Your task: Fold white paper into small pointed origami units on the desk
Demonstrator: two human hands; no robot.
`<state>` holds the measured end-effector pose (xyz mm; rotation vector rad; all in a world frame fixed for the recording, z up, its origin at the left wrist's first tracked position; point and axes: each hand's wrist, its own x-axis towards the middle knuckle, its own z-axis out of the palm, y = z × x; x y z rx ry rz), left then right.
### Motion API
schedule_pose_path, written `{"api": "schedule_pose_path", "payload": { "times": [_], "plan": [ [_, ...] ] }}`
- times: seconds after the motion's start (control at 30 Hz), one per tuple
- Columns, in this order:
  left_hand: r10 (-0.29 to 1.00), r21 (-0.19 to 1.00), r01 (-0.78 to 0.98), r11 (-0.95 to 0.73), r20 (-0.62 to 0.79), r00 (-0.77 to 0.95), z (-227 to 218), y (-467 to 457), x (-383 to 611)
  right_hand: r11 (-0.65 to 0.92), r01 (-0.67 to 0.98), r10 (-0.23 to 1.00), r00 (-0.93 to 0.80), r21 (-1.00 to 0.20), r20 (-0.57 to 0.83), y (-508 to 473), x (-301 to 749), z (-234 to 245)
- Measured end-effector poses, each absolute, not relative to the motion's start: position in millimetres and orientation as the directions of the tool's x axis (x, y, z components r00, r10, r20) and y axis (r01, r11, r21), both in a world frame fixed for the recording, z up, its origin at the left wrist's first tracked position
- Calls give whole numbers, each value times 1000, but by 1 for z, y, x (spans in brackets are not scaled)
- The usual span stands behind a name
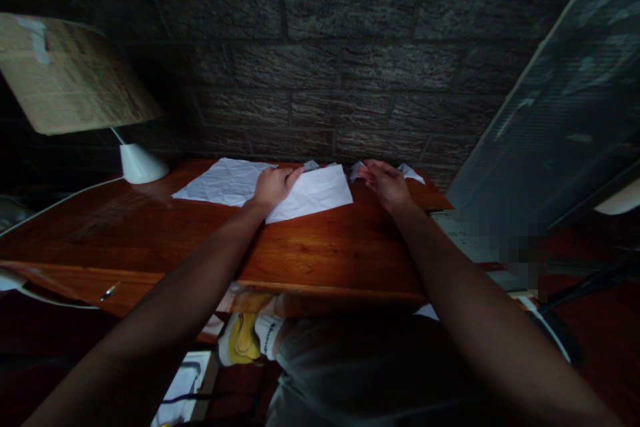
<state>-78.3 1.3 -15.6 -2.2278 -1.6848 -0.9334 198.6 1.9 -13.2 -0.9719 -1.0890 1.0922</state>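
Observation:
My left hand [274, 185] rests on a smooth white paper sheet [320, 192] lying on the wooden desk [200, 240], fingers curled and pressing the sheet's left part. A crumpled white sheet [220, 181] lies under and to the left of it. My right hand [384, 181] hovers just right of the smooth sheet, fingers loosely bent and apart, nothing visible in them. Small folded paper pieces [411, 173] lie by the wall beyond my right hand, and another small piece [311, 165] sits behind the sheet.
A white desk lamp [141, 164] with a cardboard-covered shade [70, 77] stands at the back left. A dark brick wall [320, 67] backs the desk. A slanted grey panel [560, 107] leans at right. A desk drawer handle [110, 291] shows at the front.

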Motion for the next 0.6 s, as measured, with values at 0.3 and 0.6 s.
{"api": "schedule_pose_path", "payload": {
  "times": [0.3, 0.6],
  "plan": [
    [738, 324, 885, -335, 674, 33, -17, -2, -65, 136, -6, 957, -257, -991, 133, -8, 177, -20],
    [742, 453, 713, -534, 656, 139, -20, 4, -61, 301, 84, 953, 7, -950, 303, 3, 191, -22]
  ]
}}
